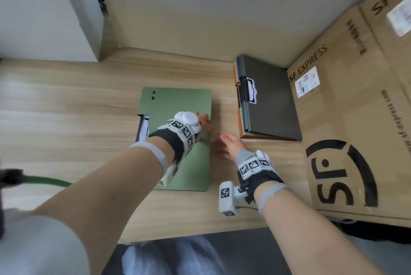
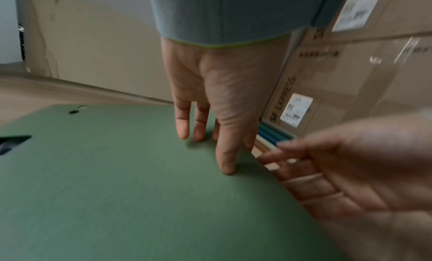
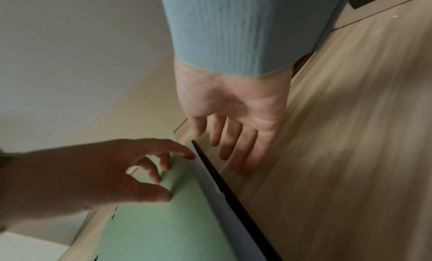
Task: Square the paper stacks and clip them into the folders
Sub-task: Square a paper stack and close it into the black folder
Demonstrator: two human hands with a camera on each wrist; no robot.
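Folders (image 1: pixel 270 99) already lie stacked at your right, while your left hand (image 1: pixel 201 122) presses spread fingertips on the closed green folder (image 1: pixel 178 105), right hand (image 1: pixel 230 144) slack-fingered beside it.

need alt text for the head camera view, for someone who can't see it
A person's left hand rests its fingertips on a closed green folder lying on a wooden desk, while the open right hand hovers just beside the folder's right edge. Further right lies a stack of folders with a clip on top, next to large cardboard boxes.
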